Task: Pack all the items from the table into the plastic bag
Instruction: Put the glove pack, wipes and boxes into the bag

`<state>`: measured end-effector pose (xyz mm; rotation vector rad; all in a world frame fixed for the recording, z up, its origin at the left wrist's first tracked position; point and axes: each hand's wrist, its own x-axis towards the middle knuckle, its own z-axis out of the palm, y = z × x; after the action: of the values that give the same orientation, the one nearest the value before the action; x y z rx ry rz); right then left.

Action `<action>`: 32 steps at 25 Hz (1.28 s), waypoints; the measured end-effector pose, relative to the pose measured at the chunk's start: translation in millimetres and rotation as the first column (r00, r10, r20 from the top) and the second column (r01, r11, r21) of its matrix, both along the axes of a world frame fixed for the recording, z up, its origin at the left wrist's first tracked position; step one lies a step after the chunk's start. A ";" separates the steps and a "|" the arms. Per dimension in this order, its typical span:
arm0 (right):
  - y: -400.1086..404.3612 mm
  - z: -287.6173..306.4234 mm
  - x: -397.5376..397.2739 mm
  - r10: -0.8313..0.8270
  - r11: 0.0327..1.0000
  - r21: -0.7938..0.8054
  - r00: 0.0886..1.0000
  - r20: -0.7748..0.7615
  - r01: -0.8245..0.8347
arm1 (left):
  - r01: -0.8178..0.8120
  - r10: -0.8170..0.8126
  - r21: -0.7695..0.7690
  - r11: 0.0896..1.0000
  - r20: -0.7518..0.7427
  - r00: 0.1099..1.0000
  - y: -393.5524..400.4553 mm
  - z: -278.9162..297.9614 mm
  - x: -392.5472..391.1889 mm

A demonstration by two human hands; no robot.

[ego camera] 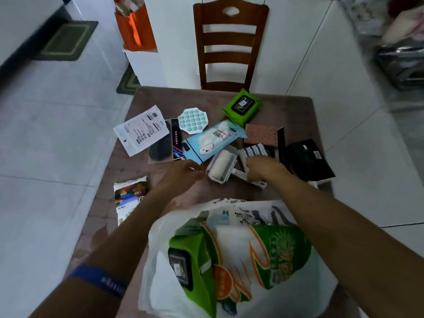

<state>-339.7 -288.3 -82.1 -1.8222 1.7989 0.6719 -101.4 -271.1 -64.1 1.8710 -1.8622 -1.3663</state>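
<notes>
Here, going left to right, the brown counter carries one colourful printed packet at its near left edge, one white printed sheet further back, one dark clear-wrapped pack with a black-and-neon strip, one white octagonal bubble-pop toy with teal domes, one light blue wipes packet, one green wipes pack at the far side, one white lint roller, one orange patterned pad, one bundle of blue-and-white striped cloth and one black flat package at the right.

The white plastic bag lies open at the near edge, between the two forearms. Inside it show a second green wipes pack, one large green, white and orange packet and one white pack with cartoon print behind them.

The left hand rests with fingers curled at the near corner of the light blue wipes packet; whether it grips the corner cannot be told through the blur. A blue wristband circles that forearm. The right hand grasps the lint roller's white handle, its fingers bent over it, with the roller head just to its left and the striped cloth just beyond its knuckles.

One wooden chair stands beyond the counter, and one orange bag sits on the floor to the far left.
</notes>
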 end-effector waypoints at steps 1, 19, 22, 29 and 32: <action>-0.2 -18.2 -0.1 -0.009 1.000 0.010 1.000 -0.022 0.009 | 0.009 -0.009 -0.021 1.000 -0.034 0.999 3.4 0.2 -0.3; 171.1 188.4 -31.9 -0.224 0.805 -0.252 0.669 0.708 0.537 | 0.667 -0.576 -0.091 0.740 0.426 0.698 62.0 113.7 9.6; 231.0 217.4 -21.0 -0.219 0.842 -0.145 0.575 0.788 0.520 | 0.554 -0.478 -0.173 0.815 0.339 0.810 59.2 108.2 14.7; 218.7 154.5 27.6 -0.098 0.958 -0.154 0.781 0.617 0.241 | 0.610 -0.563 -0.157 0.777 0.260 0.784 55.2 112.1 29.4; 184.5 130.4 30.4 0.089 0.975 -0.222 0.857 0.508 0.030 | 0.585 -0.541 -0.188 0.789 0.237 0.807 52.2 107.3 29.3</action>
<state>-309.3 -103.8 48.3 -1.9385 1.5223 -0.0328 -72.1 -218.9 43.3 1.3872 -2.6949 -1.0383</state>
